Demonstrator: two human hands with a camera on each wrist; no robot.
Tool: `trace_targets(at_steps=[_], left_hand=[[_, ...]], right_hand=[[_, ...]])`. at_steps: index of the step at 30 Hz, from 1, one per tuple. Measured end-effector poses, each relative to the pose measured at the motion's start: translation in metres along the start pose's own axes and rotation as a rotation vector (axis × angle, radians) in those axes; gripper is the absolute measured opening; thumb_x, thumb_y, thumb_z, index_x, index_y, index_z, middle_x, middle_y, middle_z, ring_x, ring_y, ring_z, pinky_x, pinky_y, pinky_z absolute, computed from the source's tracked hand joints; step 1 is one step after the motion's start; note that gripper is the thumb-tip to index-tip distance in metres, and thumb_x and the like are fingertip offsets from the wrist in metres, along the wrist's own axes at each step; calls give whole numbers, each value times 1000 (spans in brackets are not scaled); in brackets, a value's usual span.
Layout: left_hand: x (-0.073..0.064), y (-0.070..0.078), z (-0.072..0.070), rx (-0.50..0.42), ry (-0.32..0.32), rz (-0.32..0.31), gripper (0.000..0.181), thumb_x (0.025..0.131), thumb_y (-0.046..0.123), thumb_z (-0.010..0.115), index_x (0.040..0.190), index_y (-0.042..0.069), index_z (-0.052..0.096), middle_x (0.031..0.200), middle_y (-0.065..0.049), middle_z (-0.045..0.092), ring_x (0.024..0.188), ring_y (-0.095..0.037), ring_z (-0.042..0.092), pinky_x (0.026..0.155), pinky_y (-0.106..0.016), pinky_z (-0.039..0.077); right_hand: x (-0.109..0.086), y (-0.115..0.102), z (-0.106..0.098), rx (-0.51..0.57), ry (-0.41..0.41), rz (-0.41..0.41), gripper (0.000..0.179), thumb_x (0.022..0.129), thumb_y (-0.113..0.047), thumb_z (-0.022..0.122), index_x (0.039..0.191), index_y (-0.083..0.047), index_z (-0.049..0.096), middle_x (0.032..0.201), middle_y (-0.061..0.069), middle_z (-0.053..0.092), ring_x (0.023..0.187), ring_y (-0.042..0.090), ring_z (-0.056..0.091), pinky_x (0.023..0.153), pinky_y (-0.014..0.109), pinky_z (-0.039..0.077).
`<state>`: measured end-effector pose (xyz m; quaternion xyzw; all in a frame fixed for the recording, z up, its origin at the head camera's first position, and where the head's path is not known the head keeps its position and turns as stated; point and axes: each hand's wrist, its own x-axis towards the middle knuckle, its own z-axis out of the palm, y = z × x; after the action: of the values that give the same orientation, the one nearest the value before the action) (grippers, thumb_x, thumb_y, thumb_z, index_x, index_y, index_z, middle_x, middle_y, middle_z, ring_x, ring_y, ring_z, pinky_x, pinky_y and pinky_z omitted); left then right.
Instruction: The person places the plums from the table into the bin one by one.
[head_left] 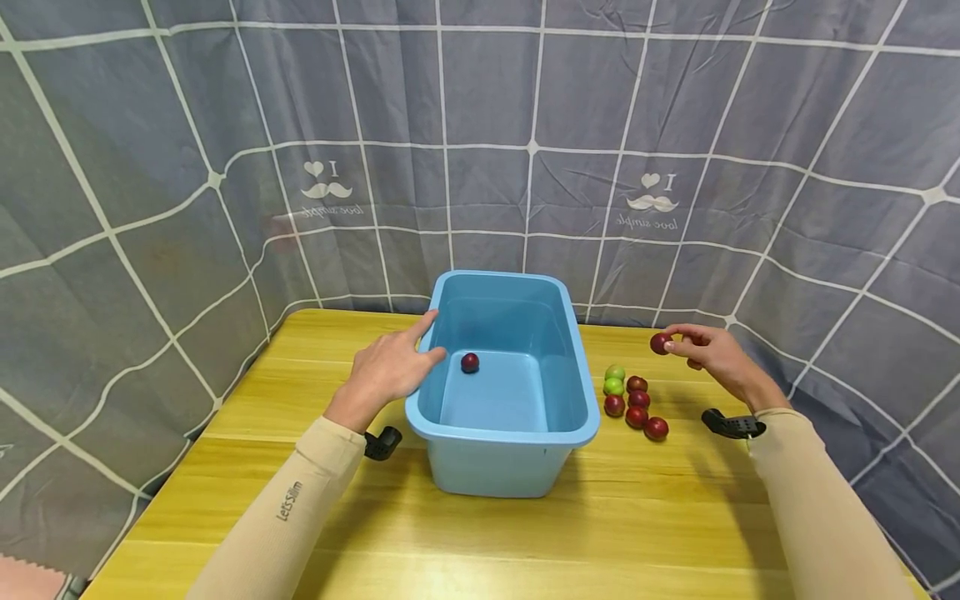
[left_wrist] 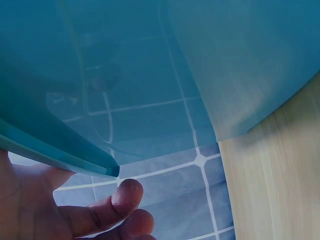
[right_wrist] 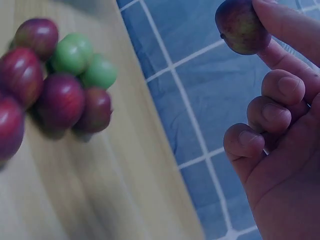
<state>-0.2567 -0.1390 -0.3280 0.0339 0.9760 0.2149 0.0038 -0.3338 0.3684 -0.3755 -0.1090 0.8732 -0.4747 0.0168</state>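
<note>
A light-blue plastic tub stands on the wooden table. One dark red plum lies on its floor, towards the left. My left hand holds the tub's left rim, thumb over the edge and other fingers along the outside. In the left wrist view the tub wall fills the upper part, with bent fingers below the rim. My right hand pinches a dark red plum between thumb and index finger, above the table's right side. Its other fingers are curled towards the palm.
Right of the tub, several red plums and two green plums lie close together on the table. A grey curtain with white lines hangs behind and around the table. Each wrist wears a black camera band.
</note>
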Motion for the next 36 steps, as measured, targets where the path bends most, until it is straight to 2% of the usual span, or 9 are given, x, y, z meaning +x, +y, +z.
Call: trace_targets(at_steps=[4, 7, 12, 20, 29, 33, 36], left_hand=[[0, 0, 0, 0, 2, 1, 71, 97, 57, 43, 161, 41, 18, 150, -13, 51, 115, -35, 60, 69, -45, 47], [0, 0, 0, 0, 1, 0, 71, 97, 57, 43, 161, 41, 18, 150, -13, 51, 116, -35, 60, 70, -45, 47], [0, 0, 1, -2, -4, -3, 71, 97, 57, 44, 161, 41, 18, 151, -13, 51, 117, -36, 60, 70, -45, 47], [0, 0, 0, 5, -6, -5, 71, 97, 58, 43, 161, 41, 17, 149, -13, 52, 113, -35, 61, 69, -45, 46], [1, 2, 0, 12, -4, -4, 71, 97, 59, 43, 161, 41, 17, 147, -13, 54, 109, -34, 61, 67, -44, 46], [1, 2, -1, 15, -8, -8, 71, 97, 59, 43, 161, 41, 17, 147, -14, 54, 107, -34, 61, 67, -44, 46], [0, 1, -1, 18, -12, -10, 71, 98, 58, 43, 161, 41, 17, 147, -15, 54, 108, -34, 61, 67, -44, 46]], right_hand=[[4, -17, -2, -33, -22, -33, 44, 98, -37, 66, 127, -4, 63, 99, -9, 67, 73, 21, 47, 65, 30, 41], [8, -30, -2, -55, -30, -51, 44, 98, -38, 66, 128, -5, 63, 95, -8, 65, 79, 21, 48, 67, 30, 42], [15, -54, 1, -68, -27, -67, 41, 97, -35, 67, 126, -7, 65, 82, 1, 56, 78, 25, 46, 68, 31, 41], [27, -92, 4, -139, -43, -100, 40, 95, -33, 70, 127, -10, 66, 78, 12, 48, 69, 23, 45, 65, 32, 41], [40, -131, 10, -269, -96, -187, 33, 92, -37, 74, 117, -15, 72, 75, 5, 46, 68, 20, 42, 65, 32, 36], [43, -148, 15, -276, -150, -180, 34, 92, -36, 74, 119, -16, 71, 77, 7, 45, 69, 20, 42, 66, 33, 35], [47, -161, 18, -292, -190, -174, 36, 92, -34, 74, 122, -16, 70, 82, 8, 54, 73, 21, 45, 66, 32, 38]])
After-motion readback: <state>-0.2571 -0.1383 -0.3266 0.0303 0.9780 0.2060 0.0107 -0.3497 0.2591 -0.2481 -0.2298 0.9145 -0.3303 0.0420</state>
